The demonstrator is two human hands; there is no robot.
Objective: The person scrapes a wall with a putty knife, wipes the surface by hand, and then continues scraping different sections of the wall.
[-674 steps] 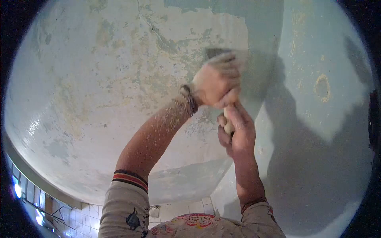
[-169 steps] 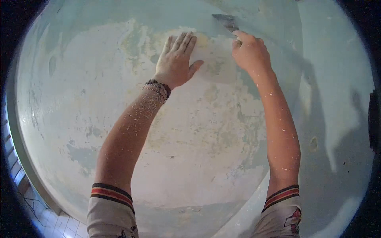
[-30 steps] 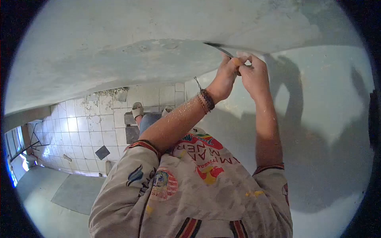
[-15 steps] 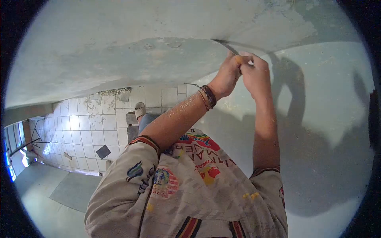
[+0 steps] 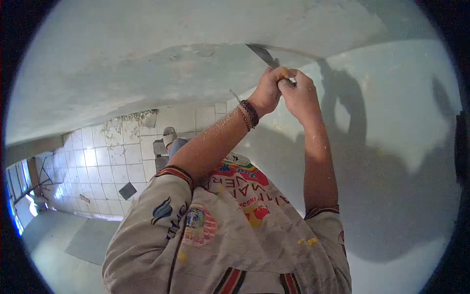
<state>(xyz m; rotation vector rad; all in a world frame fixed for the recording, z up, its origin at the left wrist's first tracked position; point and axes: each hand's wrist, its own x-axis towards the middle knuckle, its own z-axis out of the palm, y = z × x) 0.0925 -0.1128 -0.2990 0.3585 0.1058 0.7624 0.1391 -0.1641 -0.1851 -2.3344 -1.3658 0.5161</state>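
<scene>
A scraper (image 5: 264,56) with a flat, dark metal blade rests its tip on the wall (image 5: 161,59), along the edge of a peeled, greenish patch. My left hand (image 5: 269,93), with braided bracelets at the wrist, is closed around the scraper's handle. Beside it, my right hand (image 5: 302,100) is closed on the handle's end, its fingers against the left hand. Most of the handle is hidden by my fingers. Pale dust and flakes cling to both forearms.
A second wall surface (image 5: 391,122) on the right carries my shadow. Far below lies a tiled floor (image 5: 117,171) with paint debris near the wall and a dark square piece (image 5: 128,191). My shoed foot (image 5: 169,135) stands by a grey block (image 5: 160,147).
Both hands and the scraper have shifted left and slightly up along the wall. The blade has turned, so more of its flat face shows.
</scene>
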